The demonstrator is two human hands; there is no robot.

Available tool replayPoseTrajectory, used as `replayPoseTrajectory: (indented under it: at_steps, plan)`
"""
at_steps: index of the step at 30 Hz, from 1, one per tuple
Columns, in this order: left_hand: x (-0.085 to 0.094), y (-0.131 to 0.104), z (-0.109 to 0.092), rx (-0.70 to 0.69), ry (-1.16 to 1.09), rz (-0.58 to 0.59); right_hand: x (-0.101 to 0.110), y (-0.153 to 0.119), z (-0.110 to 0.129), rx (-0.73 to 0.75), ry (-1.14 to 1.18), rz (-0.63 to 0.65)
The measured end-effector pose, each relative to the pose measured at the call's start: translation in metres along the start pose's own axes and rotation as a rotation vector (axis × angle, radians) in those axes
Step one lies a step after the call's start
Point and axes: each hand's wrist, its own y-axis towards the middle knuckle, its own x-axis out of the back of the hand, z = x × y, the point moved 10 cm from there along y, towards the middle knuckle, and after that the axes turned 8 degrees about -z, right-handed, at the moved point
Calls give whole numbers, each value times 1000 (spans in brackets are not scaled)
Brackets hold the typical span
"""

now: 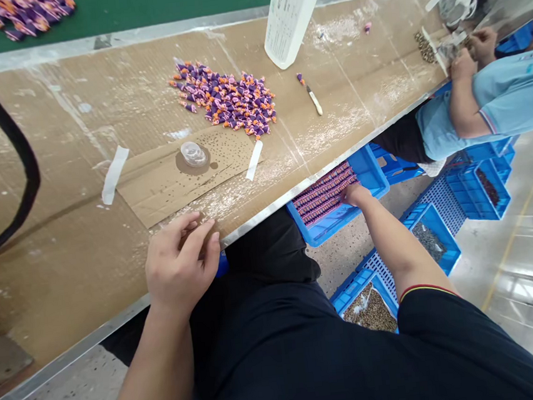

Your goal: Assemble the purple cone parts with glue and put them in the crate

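My left hand (pixel 181 262) rests at the front edge of the cardboard-covered table, its fingers apart and nothing between them. Below the table edge, my right hand (pixel 355 195) reaches into a blue bin at the right end of rows of purple, pink and orange pieces (pixel 323 194); its fingertips are hidden. A pile of small purple and orange pieces (pixel 231 99) lies on the table. Nearer to me, a small clear dish (pixel 193 155) sits on a wet cardboard sheet (pixel 162 191) with white tape at its ends. A small white-handled tool (pixel 315 101) lies right of the pile, beside one loose piece (pixel 301 78).
A white bottle (pixel 293 18) stands at the table's back. A black cable (pixel 18 142) hangs at the left. Another person in a light blue shirt (pixel 502 98) works at the far right. Blue bins (pixel 434 234) with small parts stand on the floor.
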Motion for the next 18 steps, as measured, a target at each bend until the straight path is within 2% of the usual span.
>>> replayPoseTrajectory:
  at_steps: [8, 14, 18]
  plan:
    - [-2, -1, 1, 14, 2, 2, 0, -7, 4, 6, -56, 75]
    - [-1, -1, -1, -3, 13, -4, 17, -3, -12, -64, -49, 4]
    - [-2, -1, 0, 2, 16, 0, 16, 4, -22, -118, -47, -29]
